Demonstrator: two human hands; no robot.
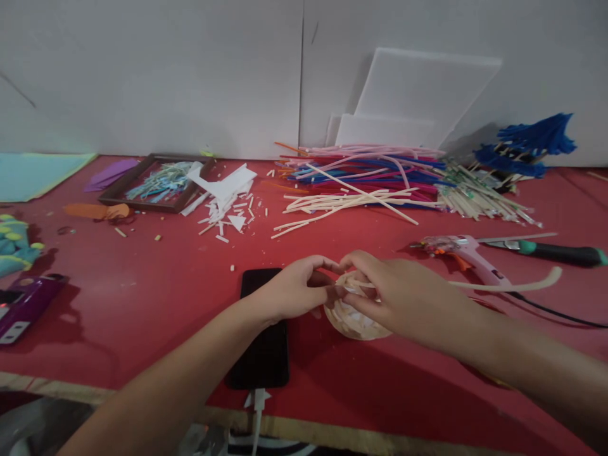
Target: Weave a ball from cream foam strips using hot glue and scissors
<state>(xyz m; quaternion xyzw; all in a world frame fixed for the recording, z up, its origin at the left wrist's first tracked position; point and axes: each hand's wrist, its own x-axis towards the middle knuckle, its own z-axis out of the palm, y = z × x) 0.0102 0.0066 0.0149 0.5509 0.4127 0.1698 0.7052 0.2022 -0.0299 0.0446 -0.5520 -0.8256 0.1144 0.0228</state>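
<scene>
A round cream-coloured piece (357, 323) made of curved strips lies low over the red table, partly covered by my fingers. A long cream strip (513, 287) runs from between the fingers of my right hand (396, 294) out to the right, passing behind that wrist. The right thumb and fingertips are pinched on the strip at the top of the round piece. My left hand (301, 288) has its fingers curled at the left edge of the piece, its fingertips meeting the right ones. What the left fingertips grip is hidden.
A black phone (266, 354) with a cable lies under my left wrist. At right are a pink glue gun (479, 256) and a green-and-black cutter (565, 252). Coloured strips (361, 164), paper scraps (228, 190) and a brown tray (111, 193) lie behind. A purple device (31, 307) sits left.
</scene>
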